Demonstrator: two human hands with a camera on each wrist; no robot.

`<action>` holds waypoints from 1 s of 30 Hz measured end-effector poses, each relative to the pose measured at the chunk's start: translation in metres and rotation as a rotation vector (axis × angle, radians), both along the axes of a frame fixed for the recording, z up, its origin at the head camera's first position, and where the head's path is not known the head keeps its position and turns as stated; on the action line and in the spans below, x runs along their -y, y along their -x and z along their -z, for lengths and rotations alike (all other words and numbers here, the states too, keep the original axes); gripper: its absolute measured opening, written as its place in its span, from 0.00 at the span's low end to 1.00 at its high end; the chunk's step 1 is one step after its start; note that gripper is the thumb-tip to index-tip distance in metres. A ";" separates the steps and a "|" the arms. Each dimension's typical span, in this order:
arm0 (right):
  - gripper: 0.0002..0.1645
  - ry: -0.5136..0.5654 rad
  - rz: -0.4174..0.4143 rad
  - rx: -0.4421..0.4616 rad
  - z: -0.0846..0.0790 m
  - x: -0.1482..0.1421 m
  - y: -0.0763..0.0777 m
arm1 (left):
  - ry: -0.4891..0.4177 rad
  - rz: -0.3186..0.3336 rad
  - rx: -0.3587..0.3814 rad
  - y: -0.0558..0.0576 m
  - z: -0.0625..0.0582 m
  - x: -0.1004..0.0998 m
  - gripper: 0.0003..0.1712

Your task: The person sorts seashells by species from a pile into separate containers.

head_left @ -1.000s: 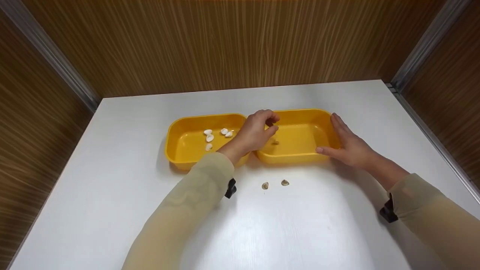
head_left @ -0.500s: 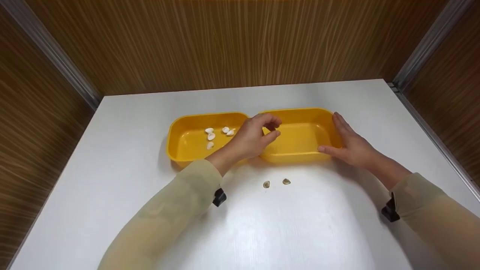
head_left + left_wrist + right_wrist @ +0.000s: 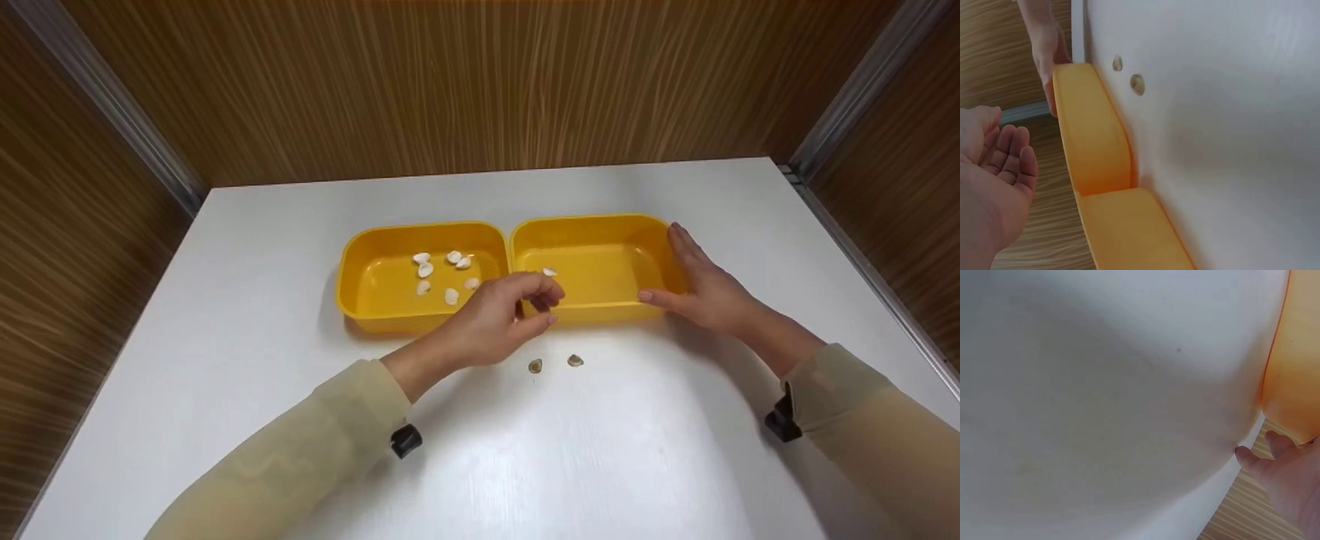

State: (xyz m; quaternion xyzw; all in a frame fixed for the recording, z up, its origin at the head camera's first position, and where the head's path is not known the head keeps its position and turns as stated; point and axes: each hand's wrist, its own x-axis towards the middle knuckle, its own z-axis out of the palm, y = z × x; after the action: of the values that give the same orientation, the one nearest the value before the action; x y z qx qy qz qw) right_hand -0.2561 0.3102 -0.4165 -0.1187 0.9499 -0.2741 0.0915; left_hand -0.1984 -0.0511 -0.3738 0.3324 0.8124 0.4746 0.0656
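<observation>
My left hand (image 3: 499, 319) hovers over the front edges of two yellow trays, its fingers loosely curled with nothing between them; the left wrist view shows its palm bare. Several white shells (image 3: 425, 270) lie in the left tray (image 3: 375, 324). A single pale shell (image 3: 550, 271) rests in the right tray (image 3: 600, 315), near its left end. My right hand (image 3: 705, 296) rests against that tray's right end, thumb by the front rim and straight fingers along the side. Two brownish shells, one left (image 3: 535, 366) and one right (image 3: 575, 361), lie on the table in front.
The trays stand side by side on a white table (image 3: 600, 450). Wood-grain panels (image 3: 480, 90) rise behind and at both sides, with metal strips at the corners.
My left hand has drawn back toward the front from over the right tray, uncovering a pale shell there and more shells in the left tray. My right hand stays at the tray's end.
</observation>
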 end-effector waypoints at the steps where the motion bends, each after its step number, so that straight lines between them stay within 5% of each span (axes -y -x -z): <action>1: 0.72 0.002 0.000 0.000 0.000 0.000 0.000 | 0.001 0.006 0.004 -0.003 0.002 0.002 0.11; 12: 0.72 0.011 -0.012 -0.018 0.002 -0.001 0.001 | 0.033 0.031 0.101 -0.023 0.031 0.015 0.14; 30: 0.72 0.000 0.001 0.002 0.001 -0.001 0.001 | 0.151 -0.001 0.110 -0.017 0.072 0.012 0.15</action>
State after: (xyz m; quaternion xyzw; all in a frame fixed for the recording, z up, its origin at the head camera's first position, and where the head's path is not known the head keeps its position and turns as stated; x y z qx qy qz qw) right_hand -0.2571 0.3109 -0.4175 -0.1180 0.9499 -0.2744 0.0924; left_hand -0.1811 -0.0635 -0.4459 0.2996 0.8411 0.4296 0.1348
